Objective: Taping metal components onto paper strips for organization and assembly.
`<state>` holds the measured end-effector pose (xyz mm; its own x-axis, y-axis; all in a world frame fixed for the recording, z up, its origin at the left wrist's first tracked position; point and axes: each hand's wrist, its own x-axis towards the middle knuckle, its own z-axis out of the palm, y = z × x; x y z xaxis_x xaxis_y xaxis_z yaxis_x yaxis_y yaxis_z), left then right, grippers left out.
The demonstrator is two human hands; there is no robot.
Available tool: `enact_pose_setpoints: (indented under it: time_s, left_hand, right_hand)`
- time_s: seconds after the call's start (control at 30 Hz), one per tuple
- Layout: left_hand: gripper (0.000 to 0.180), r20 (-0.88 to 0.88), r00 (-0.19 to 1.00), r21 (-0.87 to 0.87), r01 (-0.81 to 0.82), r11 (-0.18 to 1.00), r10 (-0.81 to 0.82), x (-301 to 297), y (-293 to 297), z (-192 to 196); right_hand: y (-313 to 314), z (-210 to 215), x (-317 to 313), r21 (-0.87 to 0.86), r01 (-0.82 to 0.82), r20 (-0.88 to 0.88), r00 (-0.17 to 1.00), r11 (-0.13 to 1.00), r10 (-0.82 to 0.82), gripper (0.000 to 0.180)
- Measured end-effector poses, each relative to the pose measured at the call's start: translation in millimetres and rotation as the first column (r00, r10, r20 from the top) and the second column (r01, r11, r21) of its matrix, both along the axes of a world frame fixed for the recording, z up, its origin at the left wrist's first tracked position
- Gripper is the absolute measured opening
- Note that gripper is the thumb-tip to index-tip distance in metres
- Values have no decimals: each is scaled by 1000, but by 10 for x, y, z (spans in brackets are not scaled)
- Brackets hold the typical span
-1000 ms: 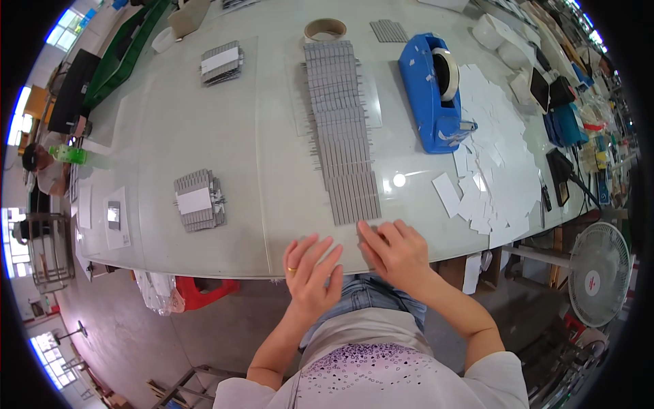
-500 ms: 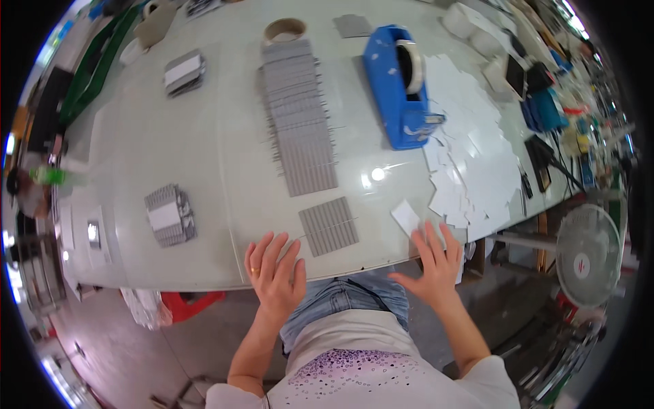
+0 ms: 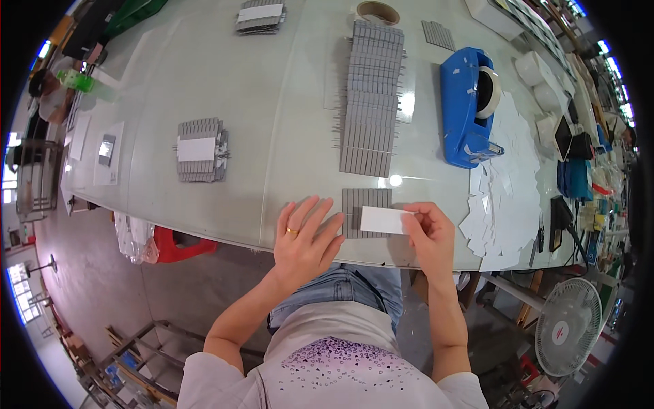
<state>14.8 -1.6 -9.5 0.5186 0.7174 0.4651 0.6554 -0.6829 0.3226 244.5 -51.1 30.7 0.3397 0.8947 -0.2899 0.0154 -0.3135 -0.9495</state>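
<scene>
A small white card (image 3: 383, 219) is pinched at its right end between the thumb and fingers of my right hand (image 3: 432, 235). It covers the right part of a grey ribbed square piece (image 3: 351, 201) with a thin rod across it. I cannot tell whether card and piece touch. My left hand (image 3: 305, 238) is open at the piece's left edge, fingers stretched out and slightly apart. Just beyond lies a long overlapping row of similar grey ribbed pieces (image 3: 371, 102) with thin rods sticking out at the sides.
A blue tape dispenser (image 3: 462, 109) stands right of the row, beside a spread of white cards (image 3: 507, 198). Stacks of grey pieces topped with white cards lie at left (image 3: 197, 150) and far left (image 3: 261, 17). A tape roll (image 3: 378, 12) sits beyond the row. A fan (image 3: 569, 327) stands at lower right.
My right hand has picked up the white card from the table and brought it left over the grey ribbed piece. My left hand has come up to the piece's left edge. The view has shifted.
</scene>
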Motion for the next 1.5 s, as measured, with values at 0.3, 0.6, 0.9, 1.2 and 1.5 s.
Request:
enact_pose_setpoints:
  time_s: [0.3,0.6,0.9,1.2,1.5]
  left_hand:
    - [29,-39,999,-9,24,1000,-24,-14,-5,32]
    - [31,-52,998,-13,43,999,-43,-23,1,43]
    - [40,-207,978,36,32,999,-24,5,-77,114]
    - [39,-190,981,103,47,994,-26,-172,-151,134]
    - [20,702,707,-548,454,702,90,1411,240,535]
  right_hand:
    - [168,-84,-142,-18,-92,114,989,996,94,10]
    - [190,-70,-165,-34,-114,179,977,993,118,12]
    - [192,-51,-136,10,-45,219,975,999,42,13]
    - [256,222,837,406,243,614,641,881,-460,13]
    - [742,414,1250,270,101,568,786,957,-244,13]
